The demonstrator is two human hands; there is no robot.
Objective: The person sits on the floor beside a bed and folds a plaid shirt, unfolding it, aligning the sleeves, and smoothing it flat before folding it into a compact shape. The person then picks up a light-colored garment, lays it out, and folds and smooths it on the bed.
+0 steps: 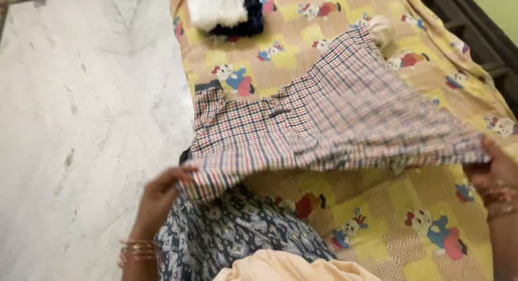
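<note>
Off to the left of the checked shirt there is only the pale marbled stone floor (81,124), bare and streaked. Then the left hand (162,197) comes in, gold bangles (139,249) at the wrist, fingers pinched shut on the near-left edge of the red, blue and white checked cotton shirt (334,114). That edge is lifted clear of the bed, just above a navy and white patterned fabric (232,232) and a peach cloth (286,267) that sit below the shirt, close to the camera.

The shirt itself runs long from lower left to upper right, stretched as a taut band between both hands, while its far end drapes away up the yellow cartoon-print bedsheet (388,216) and still rests on it there. A collar or cuff flap sits at the shirt's upper-left corner, a little blurred.

Beyond the shirt, toward the top edge, a folded white and dark blue stack of cloth (226,11) lies on the same sheet, well apart from either hand.

At the shirt's right end the right hand (493,170) closes on the near-right edge, bangles at that wrist too. Both hands sit level on the shirt's near hem, one at each end, so neither is nearer: the cloth lies straight ahead of them, and its long axis crosses the body from left to right.
</note>
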